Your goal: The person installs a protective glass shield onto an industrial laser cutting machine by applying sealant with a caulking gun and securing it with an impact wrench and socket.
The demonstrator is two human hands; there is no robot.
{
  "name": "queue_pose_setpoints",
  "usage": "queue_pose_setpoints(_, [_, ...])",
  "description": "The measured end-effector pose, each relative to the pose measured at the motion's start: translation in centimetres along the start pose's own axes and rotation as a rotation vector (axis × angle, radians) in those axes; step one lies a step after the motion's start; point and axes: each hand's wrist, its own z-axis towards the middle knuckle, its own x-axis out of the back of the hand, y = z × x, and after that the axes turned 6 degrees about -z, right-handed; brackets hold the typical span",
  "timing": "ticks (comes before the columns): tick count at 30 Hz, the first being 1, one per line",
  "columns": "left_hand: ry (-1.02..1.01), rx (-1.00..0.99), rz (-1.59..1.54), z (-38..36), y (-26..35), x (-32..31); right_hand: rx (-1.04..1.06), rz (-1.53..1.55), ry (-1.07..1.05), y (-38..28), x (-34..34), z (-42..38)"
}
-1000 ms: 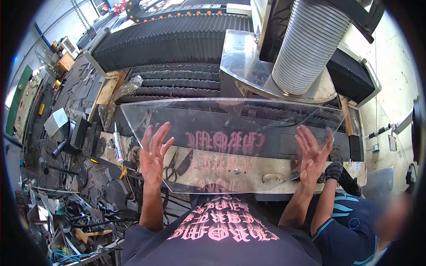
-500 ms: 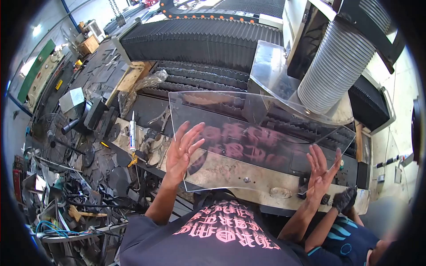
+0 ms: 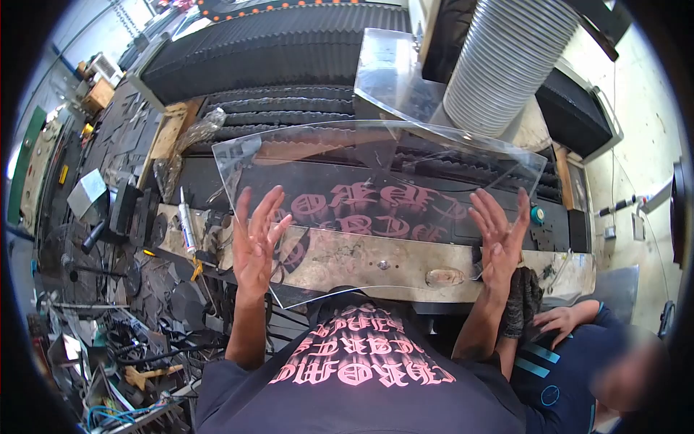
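Note:
A large clear curved sheet (image 3: 347,163) spans the space between my two hands, with the pink lettering of my shirt reflected in it. My left hand (image 3: 258,242) is at its left edge, palm turned up and fingers spread. At the right edge my right hand (image 3: 499,235) has its fingers raised and apart. Both hands appear to touch or support the sheet; the exact contact is hard to see through it. Beneath the sheet lies a pale board (image 3: 340,260) at the machine's front.
A ribbed metal duct (image 3: 499,69) rises at upper right. A co-worker (image 3: 557,362) is close at lower right, one hand dark-gloved. At left are a sealant tube (image 3: 187,226), crumpled plastic (image 3: 173,155) and piled metal scrap (image 3: 123,347).
The view has shifted, and the sheet now sits more level between my hands. The co-worker's bare hand now shows beside the gloved one.

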Motion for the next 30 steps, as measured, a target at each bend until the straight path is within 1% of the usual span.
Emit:
queue_pose_setpoints(3, [-0.005, 0.019, -0.024, 0.5, -0.6, 0.1, -0.038, 0.035, -0.029, 1.0, 0.9, 0.2])
queue_pose_setpoints(5, [0.051, 0.079, -0.092, 0.5, -1.1, 0.0, -0.079, 0.066, -0.026, 1.6, 1.0, 0.3])
queue_pose_setpoints(7, [0.008, 0.110, -0.129, 0.6, -1.6, 0.0, -0.106, 0.077, -0.045, 2.4, 1.2, 0.4])
queue_pose_setpoints(9, [0.029, 0.193, -0.181, 0.5, -2.2, -0.2, -0.256, 0.097, -0.063, 3.4, 1.3, 0.2])
queue_pose_setpoints(10, [0.023, 0.234, -0.185, 0.4, -2.6, 0.2, -0.282, 0.115, -0.084, 4.2, 1.7, -0.1])
queue_pose_setpoints(11, [0.022, 0.249, -0.182, 0.4, -2.9, 0.8, -0.357, 0.132, -0.114, 5.5, 2.4, -0.4])
queue_pose_setpoints(13, [0.100, 0.487, -0.206, 0.5, -3.9, 1.8, -0.523, 0.091, -0.117, 7.4, 2.9, -0.9])
queue_pose_setpoints(14, [0.118, 0.533, -0.126, 0.6, -4.7, 2.2, -0.587, 0.235, -0.123, 8.6, 3.1, -1.3])
queue_pose_setpoints(15, [0.121, 0.552, -0.125, 0.8, -5.8, 2.6, -0.605, 0.235, -0.115, 10.0, 3.3, -1.6])
queue_pose_setpoints(17, [0.188, 0.745, -0.073, 1.3, -8.0, 3.5, -0.837, 0.257, -0.130, 13.0, 3.7, -2.1])
queue_pose_setpoints(18, [0.211, 0.820, -0.160, 1.5, -8.8, 3.9, -0.895, 0.273, -0.137, 14.8, 3.9, -2.6])
queue_pose_setpoints(19, [0.212, 0.826, -0.159, 1.8, -9.8, 4.4, -0.900, 0.274, -0.135, 16.0, 4.0, -2.9])
queue_pose_setpoints(21, [0.285, 0.963, -0.159, 2.2, -11.9, 5.6, -1.090, 0.265, -0.116, 18.1, 4.1, -3.9])
queue_pose_setpoints(23, [0.286, 0.984, -0.213, 3.1, -13.5, 7.0, -1.135, 0.264, -0.137, 20.1, 4.4, -4.4])
queue_pose_setpoints(25, [0.286, 1.077, -0.157, 3.7, -14.6, 7.3, -1.192, 0.259, -0.153, 22.4, 4.8, -6.4])
queue_pose_setpoints(26, [0.358, 1.106, -0.033, 4.2, -14.4, 6.6, -1.235, 0.273, -0.179, 23.7, 5.0, -7.1])
queue_pose_setpoints(27, [0.358, 1.139, 0.005, 4.4, -15.1, 7.2, -1.275, 0.288, -0.208, 24.9, 5.4, -7.6])
queue_pose_setpoints(29, [0.323, 1.159, 0.091, 4.8, -14.8, 6.6, -1.275, 0.320, -0.234, 25.0, 5.7, -8.6])
queue_pose_setpoints(30, [0.304, 1.109, 0.087, 4.7, -15.0, 6.7, -1.296, 0.377, -0.208, 25.0, 5.8, -9.0])
